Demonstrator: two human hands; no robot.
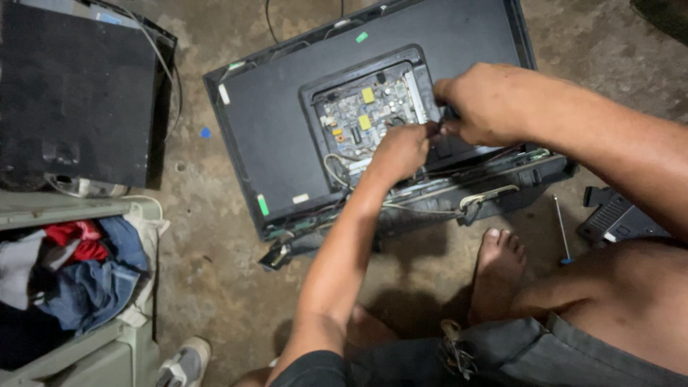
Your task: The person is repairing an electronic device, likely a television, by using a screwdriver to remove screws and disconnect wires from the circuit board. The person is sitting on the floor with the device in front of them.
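A flat black television (279, 122) lies face down on the concrete floor with its back opened. A grey circuit board (369, 111) with yellow parts shows in a recess. My left hand (401, 150) rests at the board's lower right edge, fingers pinched on thin wires (432, 130). My right hand (481, 100) is closed just to the right of the board, gripping a small dark part that my fingers mostly hide. Loose cables (459, 201) run along the set's near edge.
A screwdriver (562, 229) lies on the floor at the right beside a black plastic piece (616, 215). A black panel (72, 93) stands at the upper left. A grey bin (79, 208) of clothes sits lower left. My bare foot (498, 265) is near the set.
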